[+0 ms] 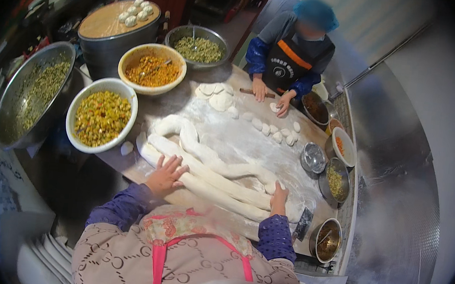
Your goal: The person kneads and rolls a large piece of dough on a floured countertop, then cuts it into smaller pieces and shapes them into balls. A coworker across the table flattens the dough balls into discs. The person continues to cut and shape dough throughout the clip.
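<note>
Thick ropes of white dough lie side by side across a floured wooden board (249, 123). My left hand (165, 177) rests with its fingers spread on the nearest dough rope (214, 195), close to its left end. Beyond that rope runs a second, fairly straight dough rope (212, 172). The farthest dough rope (190, 139) bends in waves and curls at its left side. Its right end is in the grip of my right hand (279, 199). Just right of that hand lies a broad-bladed cutter (305, 220), its handle towards me.
Across the board a co-worker (294, 50) handles a small dough piece near a rolling pin (257, 92). Flattened dough rounds (215, 95) and small dough pieces (277, 136) lie between us. Filling bowls (129, 122) crowd the left; smaller bowls (340, 237) line the right edge.
</note>
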